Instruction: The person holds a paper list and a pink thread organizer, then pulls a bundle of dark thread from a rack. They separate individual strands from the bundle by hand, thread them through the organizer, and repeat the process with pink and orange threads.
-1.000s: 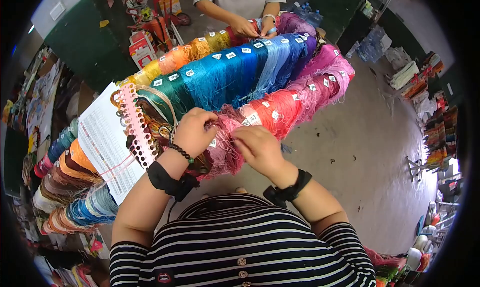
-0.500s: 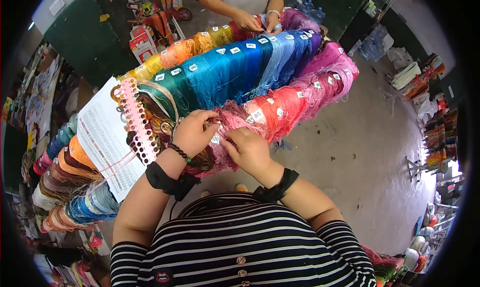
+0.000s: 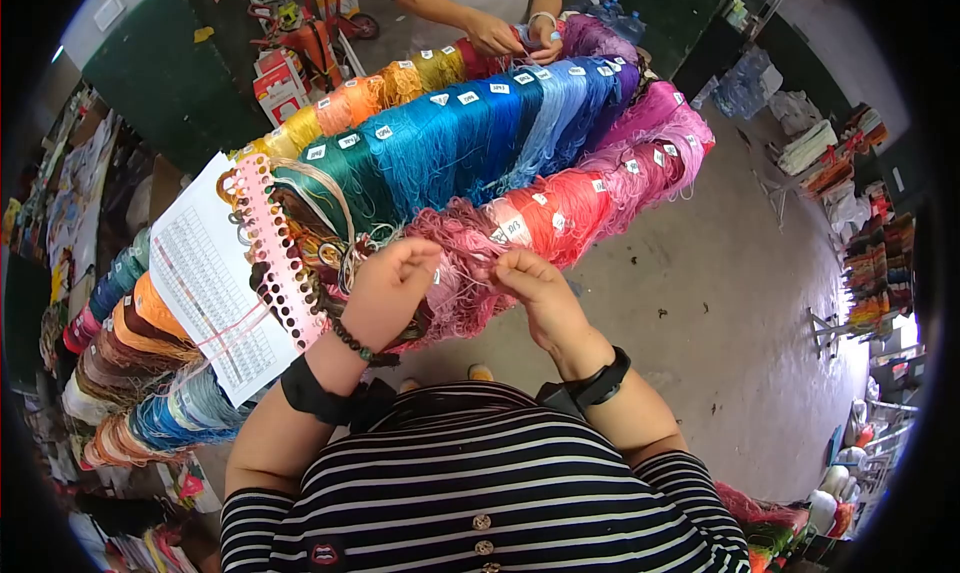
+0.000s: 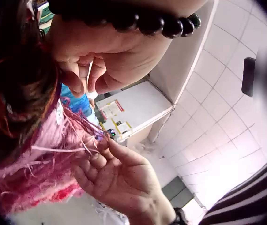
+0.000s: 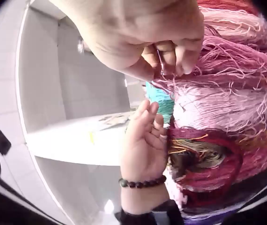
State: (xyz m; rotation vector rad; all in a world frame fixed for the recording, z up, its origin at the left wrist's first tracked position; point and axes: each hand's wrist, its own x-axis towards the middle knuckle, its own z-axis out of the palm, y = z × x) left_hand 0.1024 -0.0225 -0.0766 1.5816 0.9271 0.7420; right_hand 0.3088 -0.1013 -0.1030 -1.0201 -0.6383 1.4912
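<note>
Bundles of pink thread (image 3: 465, 273) hang at the near side of a long rack of coloured skeins. My right hand (image 3: 545, 298) pinches thin pink strands between thumb and fingers; the right wrist view shows this hand (image 5: 142, 42) at the dusty-pink bundle (image 5: 236, 61). My left hand (image 3: 390, 283) is beside the pink bundle with loosely bent fingers; in the left wrist view, nothing shows between the fingers of this hand (image 4: 110, 61). A white label (image 3: 515, 229) sits on the light pink skein right of the hands.
A pink holed card (image 3: 268, 243) and a printed sheet (image 3: 205, 283) lie on the rack's left end. Blue skeins (image 3: 450, 138) run behind. Another person's hands (image 3: 515, 38) work at the far side. More skeins (image 3: 165, 313) hang at the left.
My right hand has moved right and turned more upright, with strands in its fingertips. My left hand has lowered slightly from the thread. The pink strands have shifted over the label between the hands.
</note>
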